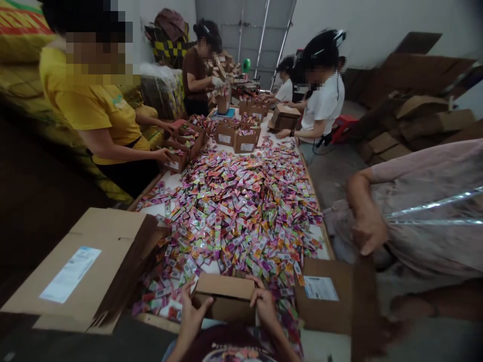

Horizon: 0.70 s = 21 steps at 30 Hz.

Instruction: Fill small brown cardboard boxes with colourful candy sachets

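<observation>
A small brown cardboard box (225, 296) sits at the near edge of the table, right in front of me. My left hand (191, 310) grips its left side, thumb over the top flap. My right hand (264, 304) holds its right side, fingers curled on the edge. Just beyond the box lies a big heap of colourful small sachets (241, 206) covering the long table (170, 180).
A large cardboard box (81, 269) stands at my left and another with a white label (324, 294) at my right. A person in a pale garment (422, 211) bends close on the right. Several other people work at small filled boxes (245, 138) farther along. Flattened cartons (418, 120) are stacked at the right wall.
</observation>
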Available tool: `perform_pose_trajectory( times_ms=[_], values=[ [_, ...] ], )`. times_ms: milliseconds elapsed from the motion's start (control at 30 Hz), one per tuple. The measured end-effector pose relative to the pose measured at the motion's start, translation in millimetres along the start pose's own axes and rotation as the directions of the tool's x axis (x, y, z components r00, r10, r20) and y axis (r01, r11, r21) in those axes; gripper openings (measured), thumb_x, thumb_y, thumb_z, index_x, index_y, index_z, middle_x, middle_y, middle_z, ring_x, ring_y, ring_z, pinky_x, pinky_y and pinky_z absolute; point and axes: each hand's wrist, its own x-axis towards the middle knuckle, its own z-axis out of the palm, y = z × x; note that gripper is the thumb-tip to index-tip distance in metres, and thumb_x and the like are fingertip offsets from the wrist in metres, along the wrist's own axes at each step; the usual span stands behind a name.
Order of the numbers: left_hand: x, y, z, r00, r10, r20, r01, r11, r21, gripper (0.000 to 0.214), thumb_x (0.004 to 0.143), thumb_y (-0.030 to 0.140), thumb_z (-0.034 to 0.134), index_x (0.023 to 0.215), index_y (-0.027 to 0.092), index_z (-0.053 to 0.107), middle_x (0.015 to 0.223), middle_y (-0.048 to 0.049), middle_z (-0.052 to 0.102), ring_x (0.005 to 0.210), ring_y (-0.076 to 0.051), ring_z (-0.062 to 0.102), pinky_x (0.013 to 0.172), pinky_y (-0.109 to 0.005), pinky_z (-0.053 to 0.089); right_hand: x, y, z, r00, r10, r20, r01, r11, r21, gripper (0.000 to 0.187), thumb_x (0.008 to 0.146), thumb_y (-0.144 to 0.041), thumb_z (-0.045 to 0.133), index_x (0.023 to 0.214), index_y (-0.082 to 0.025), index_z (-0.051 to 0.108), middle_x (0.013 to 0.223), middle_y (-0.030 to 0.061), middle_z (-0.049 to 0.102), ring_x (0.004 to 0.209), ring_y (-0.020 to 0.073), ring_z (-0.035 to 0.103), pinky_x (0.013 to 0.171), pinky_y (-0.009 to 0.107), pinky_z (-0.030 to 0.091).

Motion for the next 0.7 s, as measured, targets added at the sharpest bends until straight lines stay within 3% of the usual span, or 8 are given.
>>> perform_pose_trajectory(
  times_ms=[100, 200, 333, 400, 467, 600, 667, 700],
  values=[
    [6, 5, -5.0, 0.979, 0.095, 0.182, -0.103, 0.994, 0.034, 0.050, 0.078, 0.053, 0.063, 0.118, 0.022, 0.066, 0.145, -0.0130, 0.046, 0.142, -0.032, 0.031, 0.118, -0.050, 0.023, -6, 3, -8, 0.997, 0.005, 0.071, 0.001, 0.996, -0.089, 0.015, 0.055, -0.024, 0.055, 0.045, -0.022, 0.066, 0.131, 0.0090, 0.060, 0.132, 0.0333, 0.041, 0.112, 0.047, 0.026],
    [20, 14, -12.3, 0.953, 0.082, 0.293, -0.097, 0.995, 0.037, 0.038, 0.076, 0.053, 0.064, 0.095, 0.022, 0.075, 0.144, -0.0122, 0.044, 0.140, -0.036, 0.032, 0.117, -0.052, 0.023, -11, 0, -9, 0.983, 0.061, 0.174, -0.070, 0.996, 0.046, 0.026, 0.064, -0.034, 0.061, 0.081, -0.023, 0.078, 0.140, 0.0081, 0.053, 0.135, 0.0313, 0.040, 0.111, 0.045, 0.031],
    [38, 26, -12.4, 0.941, -0.020, 0.339, 0.033, 0.999, -0.033, 0.048, 0.069, 0.049, 0.071, 0.107, 0.020, 0.066, 0.132, -0.0140, 0.052, 0.122, -0.032, 0.050, 0.107, -0.047, 0.039, -17, 3, -1, 0.995, 0.077, 0.062, -0.078, 0.997, 0.003, 0.057, 0.067, -0.042, 0.070, 0.122, -0.028, 0.063, 0.136, 0.0079, 0.055, 0.135, 0.0275, 0.041, 0.114, 0.043, 0.028],
    [42, 27, -6.7, 0.925, -0.078, 0.371, 0.102, 0.994, -0.046, 0.060, 0.066, 0.045, 0.073, 0.118, 0.021, 0.056, 0.122, -0.0124, 0.058, 0.110, -0.030, 0.057, 0.098, -0.044, 0.046, -18, 9, 5, 0.996, 0.085, 0.011, -0.083, 0.993, -0.084, 0.061, 0.064, -0.039, 0.070, 0.124, -0.027, 0.059, 0.127, 0.0082, 0.059, 0.128, 0.0288, 0.047, 0.111, 0.044, 0.033],
    [43, 24, 0.5, 0.937, -0.080, 0.339, 0.081, 0.997, 0.013, 0.059, 0.065, 0.037, 0.072, 0.117, 0.020, 0.054, 0.113, -0.0108, 0.062, 0.102, -0.029, 0.060, 0.094, -0.044, 0.047, -17, 15, 11, 0.997, 0.045, -0.067, -0.057, 0.980, -0.193, 0.055, 0.063, -0.034, 0.067, 0.117, -0.025, 0.059, 0.119, 0.0083, 0.061, 0.120, 0.0301, 0.052, 0.108, 0.044, 0.037],
    [37, 19, 5.8, 0.986, 0.048, 0.161, -0.098, 0.942, 0.321, 0.050, 0.078, 0.029, 0.058, 0.125, 0.016, 0.051, 0.123, -0.0169, 0.060, 0.117, -0.034, 0.055, 0.104, -0.052, 0.038, -10, 23, 18, 0.972, -0.096, -0.214, 0.007, 0.923, -0.385, 0.040, 0.065, -0.026, 0.059, 0.105, -0.025, 0.059, 0.111, 0.0101, 0.061, 0.112, 0.0320, 0.054, 0.103, 0.045, 0.039],
    [36, 25, 2.5, 0.928, 0.200, 0.315, -0.331, 0.830, 0.449, 0.056, 0.083, 0.039, 0.058, 0.135, 0.020, 0.050, 0.143, -0.0185, 0.049, 0.136, -0.037, 0.039, 0.114, -0.059, 0.021, -6, 27, 19, 0.975, -0.098, -0.199, 0.009, 0.914, -0.406, 0.040, 0.065, -0.024, 0.057, 0.105, -0.024, 0.058, 0.110, 0.0104, 0.061, 0.110, 0.0325, 0.055, 0.100, 0.046, 0.041],
    [37, 32, 0.5, 0.843, 0.254, 0.474, -0.481, 0.751, 0.452, 0.063, 0.080, 0.046, 0.063, 0.137, 0.025, 0.050, 0.151, -0.0167, 0.040, 0.142, -0.039, 0.029, 0.116, -0.062, 0.010, -4, 29, 19, 0.977, -0.091, -0.191, 0.006, 0.913, -0.408, 0.041, 0.064, -0.024, 0.057, 0.105, -0.024, 0.058, 0.111, 0.0104, 0.061, 0.109, 0.0325, 0.055, 0.100, 0.046, 0.041]
  ],
)
